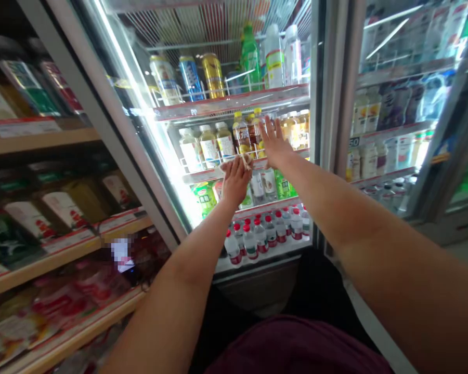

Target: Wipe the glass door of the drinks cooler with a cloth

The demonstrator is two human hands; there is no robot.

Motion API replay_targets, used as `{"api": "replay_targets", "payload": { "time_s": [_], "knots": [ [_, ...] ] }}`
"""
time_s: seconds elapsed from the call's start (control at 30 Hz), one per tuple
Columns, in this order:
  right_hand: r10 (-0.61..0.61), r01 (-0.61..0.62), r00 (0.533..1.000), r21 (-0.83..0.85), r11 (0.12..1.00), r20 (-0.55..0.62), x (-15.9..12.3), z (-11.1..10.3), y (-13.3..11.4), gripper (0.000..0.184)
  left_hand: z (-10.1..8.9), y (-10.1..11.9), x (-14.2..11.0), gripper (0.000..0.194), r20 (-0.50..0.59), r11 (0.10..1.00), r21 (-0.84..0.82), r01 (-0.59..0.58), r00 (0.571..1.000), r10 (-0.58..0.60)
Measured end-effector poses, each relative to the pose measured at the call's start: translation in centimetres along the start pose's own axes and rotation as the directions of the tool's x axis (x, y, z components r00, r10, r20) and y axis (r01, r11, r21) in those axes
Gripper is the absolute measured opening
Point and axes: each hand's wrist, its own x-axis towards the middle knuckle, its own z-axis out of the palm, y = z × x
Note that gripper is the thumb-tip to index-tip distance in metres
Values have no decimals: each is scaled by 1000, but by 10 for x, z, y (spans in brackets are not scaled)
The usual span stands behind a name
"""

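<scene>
Cloth is at the middle shelf edge, my left grip closed over it. Right grip spread wide, holding nothing; blur hides any contact with the yellow-capped bottles. Sideways swipe could tip those; loose cloth could snag.

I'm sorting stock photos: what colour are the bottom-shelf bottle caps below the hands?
The caps are red, best seen in the head view.
</scene>
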Motion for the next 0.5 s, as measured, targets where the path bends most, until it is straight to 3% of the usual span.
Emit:
{"api": "replay_targets", "payload": {
  "time_s": [0.17,0.5],
  "knots": [
    [-9,9,1000,17,1000,-10,-3,-2,1,137,13,9,-15,46,-22,999,-17,-50,999,50],
    [-84,83,996,-35,996,-19,2,8,15,138,3,1,-13,50,40,990,-94,-107,993,111]
  ]
}}
